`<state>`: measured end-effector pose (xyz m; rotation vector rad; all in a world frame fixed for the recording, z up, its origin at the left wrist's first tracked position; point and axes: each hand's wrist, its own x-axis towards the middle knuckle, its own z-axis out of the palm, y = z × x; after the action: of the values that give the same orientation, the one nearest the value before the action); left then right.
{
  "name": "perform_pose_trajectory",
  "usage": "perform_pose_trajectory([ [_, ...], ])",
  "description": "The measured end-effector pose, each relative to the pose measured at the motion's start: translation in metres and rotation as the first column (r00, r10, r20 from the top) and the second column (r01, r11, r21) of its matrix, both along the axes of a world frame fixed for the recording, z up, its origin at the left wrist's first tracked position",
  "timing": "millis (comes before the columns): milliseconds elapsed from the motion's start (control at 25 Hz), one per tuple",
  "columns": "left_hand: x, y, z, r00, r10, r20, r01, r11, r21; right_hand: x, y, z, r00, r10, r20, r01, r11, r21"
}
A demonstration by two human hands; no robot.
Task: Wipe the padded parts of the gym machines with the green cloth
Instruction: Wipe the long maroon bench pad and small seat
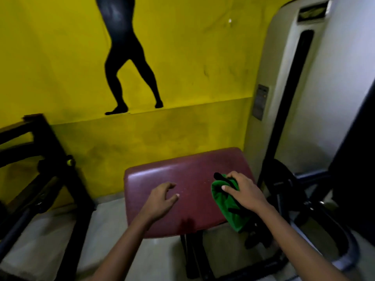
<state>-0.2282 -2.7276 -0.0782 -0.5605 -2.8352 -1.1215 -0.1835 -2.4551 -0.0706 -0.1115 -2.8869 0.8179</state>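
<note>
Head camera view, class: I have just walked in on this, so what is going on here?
A person is wiping a gym machine's maroon padded seat. The right hand grips a bunched green cloth at the seat's right side, part of it hanging past the edge. The left hand is over the middle of the pad with loosely curled fingers, holding nothing; contact cannot be told. Behind is a yellow wall with a black painted silhouette.
</note>
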Motion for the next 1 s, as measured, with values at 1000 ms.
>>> perform_pose_trajectory([
  [1000, -0.175, 0.28, -0.111, 0.911, -0.095, -0.401, -0.149, 0.831, -0.536, -0.167, 0.16, -0.142, 0.923, -0.258, -0.285, 0.21, 0.96, -0.187],
])
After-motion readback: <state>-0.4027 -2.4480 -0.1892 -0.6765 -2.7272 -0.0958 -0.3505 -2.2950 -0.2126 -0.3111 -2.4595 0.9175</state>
